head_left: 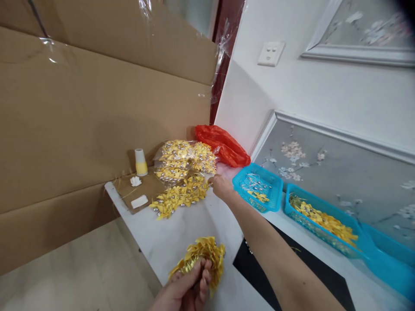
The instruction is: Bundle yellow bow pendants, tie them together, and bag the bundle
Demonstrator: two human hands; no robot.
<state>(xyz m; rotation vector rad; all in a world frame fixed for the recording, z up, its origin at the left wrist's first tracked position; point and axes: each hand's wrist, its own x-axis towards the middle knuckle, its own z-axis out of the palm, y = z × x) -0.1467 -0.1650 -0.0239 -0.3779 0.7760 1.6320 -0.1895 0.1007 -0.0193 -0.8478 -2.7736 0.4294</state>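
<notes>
- At the near edge of the white table [175, 242], a bunch of yellow ribbon flowers [205, 252] is clasped low down in the left hand [186, 293], fingers closed tight, probably so the petals are left uncrushed.
- Farther off, the loose flower pile [178, 198] is touched at its right edge by the right hand [221, 186]; its pinch cannot be made out.

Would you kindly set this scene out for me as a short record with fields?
left hand: closed around a bunch of gold flowers
right hand: stretched out, at the edge of the loose pile of yellow flowers; grip unclear
behind pile: clear bag of flowers, red bag
left of pile: thread cone, upright
right of hand: small blue basket, long blue basket with yellow flowers
surface: white table
backdrop: cardboard sheets
</notes>
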